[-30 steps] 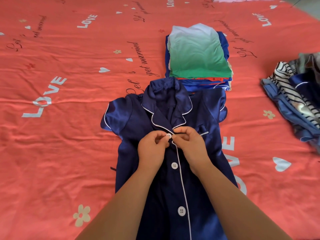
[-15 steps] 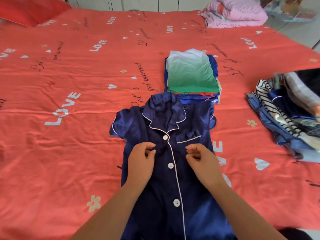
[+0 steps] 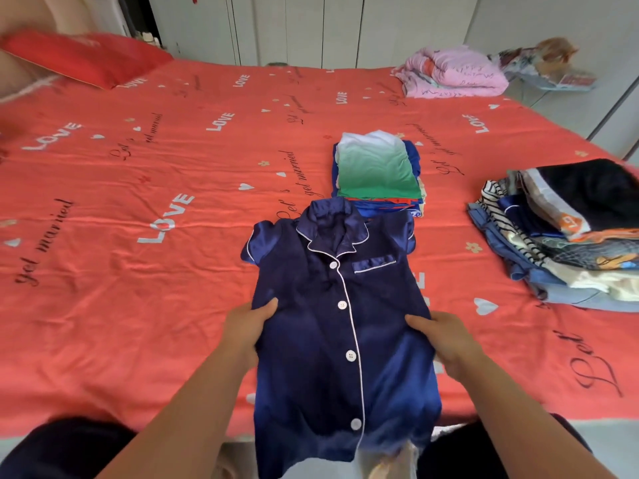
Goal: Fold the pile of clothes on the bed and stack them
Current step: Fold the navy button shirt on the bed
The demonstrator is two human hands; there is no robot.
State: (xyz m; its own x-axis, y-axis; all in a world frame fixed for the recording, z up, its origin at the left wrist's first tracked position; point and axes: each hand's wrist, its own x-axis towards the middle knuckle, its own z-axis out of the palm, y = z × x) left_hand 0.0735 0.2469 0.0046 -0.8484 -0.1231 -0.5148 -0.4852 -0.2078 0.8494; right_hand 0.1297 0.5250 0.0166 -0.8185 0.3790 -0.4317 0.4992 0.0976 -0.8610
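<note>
A home bedroom. A wide bed [image 3: 138, 271] fills most of the frame, covered by a coral sheet [image 3: 214, 160] printed with "LOVE", hearts and flowers. A red pillow [image 3: 86, 58] lies at upper left, and a rolled pink quilt [image 3: 456, 72] sits on the bed's far corner at upper right. Pale wardrobe doors [image 3: 311, 29] run along the top. 1 folded stack of clothes [image 3: 377, 167] sits at centre, 1 loose pile [image 3: 570, 229] at right.

Both arms reach forward; left hand [image 3: 247, 328] and right hand [image 3: 449, 344] pinch the shirt [image 3: 311, 357] sides, thumbs on top.
</note>
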